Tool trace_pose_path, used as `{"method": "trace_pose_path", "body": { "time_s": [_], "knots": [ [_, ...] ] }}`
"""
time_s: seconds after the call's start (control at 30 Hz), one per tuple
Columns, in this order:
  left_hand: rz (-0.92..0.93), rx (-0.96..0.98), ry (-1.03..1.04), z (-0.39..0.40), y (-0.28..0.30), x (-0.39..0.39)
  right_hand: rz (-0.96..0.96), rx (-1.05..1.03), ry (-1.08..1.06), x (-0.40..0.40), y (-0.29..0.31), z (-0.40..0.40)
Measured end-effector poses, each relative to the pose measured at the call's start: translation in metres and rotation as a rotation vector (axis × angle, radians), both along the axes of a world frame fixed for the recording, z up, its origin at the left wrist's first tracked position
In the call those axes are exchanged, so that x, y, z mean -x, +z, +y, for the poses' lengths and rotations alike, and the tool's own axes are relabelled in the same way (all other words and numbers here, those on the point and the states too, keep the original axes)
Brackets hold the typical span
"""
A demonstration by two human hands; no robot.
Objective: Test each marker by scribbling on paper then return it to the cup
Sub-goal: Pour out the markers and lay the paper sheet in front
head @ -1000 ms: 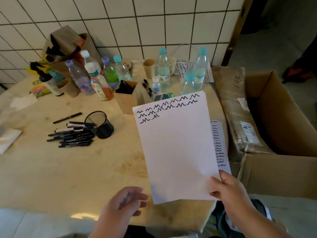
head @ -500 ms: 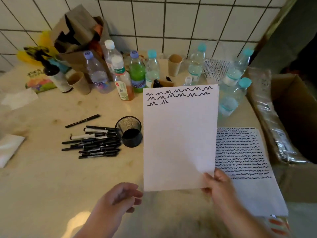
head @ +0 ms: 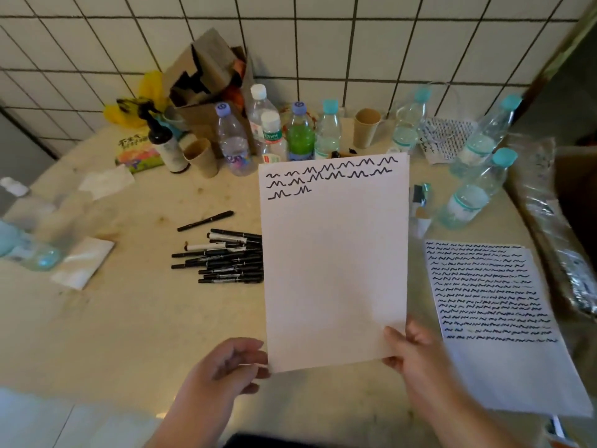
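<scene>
Head view: a sheet of paper, scribbled along its top, is held upright above the table, pinched at its lower right corner by the right hand. The left hand, fingers loosely curled, is seen touching the sheet's lower left edge. Markers are piled left of it

One view only, worn on the head, looking forward and steeply down over the table. Both hands sit close at the near edge, the sheet of paper filling the centre. Far off, the tiled wall closes the top of the view. Wide-angle lens, so the edges bend; there's no second view to share anything with.
</scene>
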State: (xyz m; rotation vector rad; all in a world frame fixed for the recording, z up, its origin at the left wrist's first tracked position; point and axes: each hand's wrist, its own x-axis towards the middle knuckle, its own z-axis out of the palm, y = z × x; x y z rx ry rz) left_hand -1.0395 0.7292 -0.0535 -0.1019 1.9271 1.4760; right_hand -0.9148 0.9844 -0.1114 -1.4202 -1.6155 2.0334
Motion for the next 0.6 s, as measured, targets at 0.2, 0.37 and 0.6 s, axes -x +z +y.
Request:
{"method": "trace_pose_path", "body": {
  "time_s": [0.2, 0.37, 0.6],
  "knots": [
    [-0.011, -0.036, 0.063, -0.029, 0.007, 0.004, 0.035, 0.012, 0.024, 0.010, 0.006, -0.030],
    [-0.007, -0.015, 0.040, -0.059, -0.002, 0.039, 0.010, 0.017, -0.008, 0.037, 0.001, -0.056],
    [-0.022, -0.025, -0.022, -0.118, -0.015, 0.129, -0.060, 0.014, -0.085, 0.095, -0.013, -0.122]
  ]
}}
